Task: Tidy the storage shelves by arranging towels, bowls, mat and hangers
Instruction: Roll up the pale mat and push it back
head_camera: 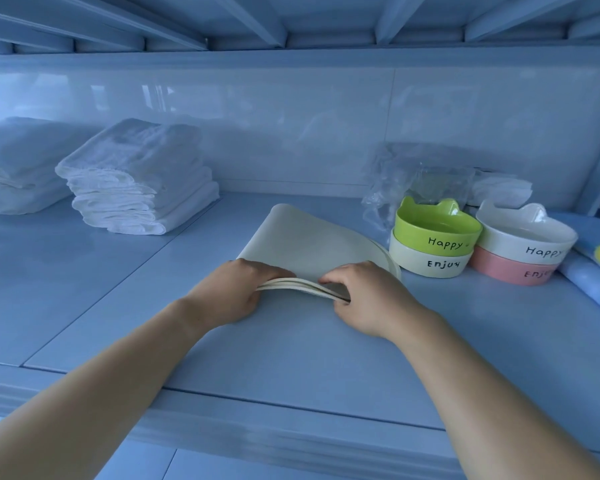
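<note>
A cream-white mat (pixel 302 237) lies folded over on the shelf (pixel 118 289), its layered near edge lifted. My left hand (pixel 236 292) grips that edge on the left and my right hand (pixel 364 296) grips it on the right. Two piles of folded white towels (pixel 136 178) stand at the back left. To the right of the mat a green bowl (pixel 437 230) sits stacked on a cream bowl (pixel 426 263). Beside them a white bowl (pixel 523 237) sits stacked on a pink bowl (pixel 506 270). No hangers are visible.
Crumpled clear plastic bags (pixel 413 178) lie behind the bowls against the glossy back wall. A blue patterned roll with a yellow patch (pixel 596 271) lies at the far right. Another shelf (pixel 291 26) runs close overhead.
</note>
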A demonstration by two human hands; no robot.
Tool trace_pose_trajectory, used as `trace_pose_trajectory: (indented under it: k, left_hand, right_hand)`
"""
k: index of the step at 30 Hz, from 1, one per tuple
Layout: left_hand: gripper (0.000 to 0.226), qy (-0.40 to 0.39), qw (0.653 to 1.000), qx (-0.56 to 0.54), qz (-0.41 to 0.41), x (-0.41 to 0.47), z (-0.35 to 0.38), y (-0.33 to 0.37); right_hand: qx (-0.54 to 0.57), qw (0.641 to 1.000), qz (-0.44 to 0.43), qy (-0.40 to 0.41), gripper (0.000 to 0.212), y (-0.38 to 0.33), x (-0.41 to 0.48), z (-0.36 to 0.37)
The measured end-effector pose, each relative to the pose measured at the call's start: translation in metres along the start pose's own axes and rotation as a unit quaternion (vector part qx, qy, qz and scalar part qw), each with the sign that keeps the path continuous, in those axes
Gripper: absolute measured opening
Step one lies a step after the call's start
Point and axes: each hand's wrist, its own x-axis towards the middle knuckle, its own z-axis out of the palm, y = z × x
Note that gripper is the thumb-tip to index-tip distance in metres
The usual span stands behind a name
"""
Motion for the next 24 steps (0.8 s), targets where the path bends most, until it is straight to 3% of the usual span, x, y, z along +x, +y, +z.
trace_pose_trajectory:
  k: [5,9,14,19,24]
  left_hand:
    - [0.067,-0.003,1.0,-0.004,0.02,-0.007,0.003,-0.003]
    - [0.045,-0.033,0.999,-0.003,0.031,-0.011,-0.003,-0.006]
    - [0.042,-0.015,0.998,-0.058,0.036,-0.012,-0.016,-0.006]
    - [0.028,-0.012,0.999,-0.03,-0.013,0.01,-0.024,-0.022]
    - [0.029,-0.079,0.997,-0.015,-0.015,0.036,-0.028,-0.038]
  right_hand:
    - [0.018,1.0,0.009,0.011,0.043,0.005,-0.002,0.002]
    - [0.08,0.997,0.004,-0.023,0.042,0.011,-0.003,0.003]
    - [0.119,0.992,-0.007,-0.033,0.068,0.004,-0.002,0.007]
    - [0.088,0.996,-0.028,0.009,0.053,0.001,0.0,0.014]
    - [0.06,0.998,-0.012,0.001,0.043,-0.001,0.012,0.009]
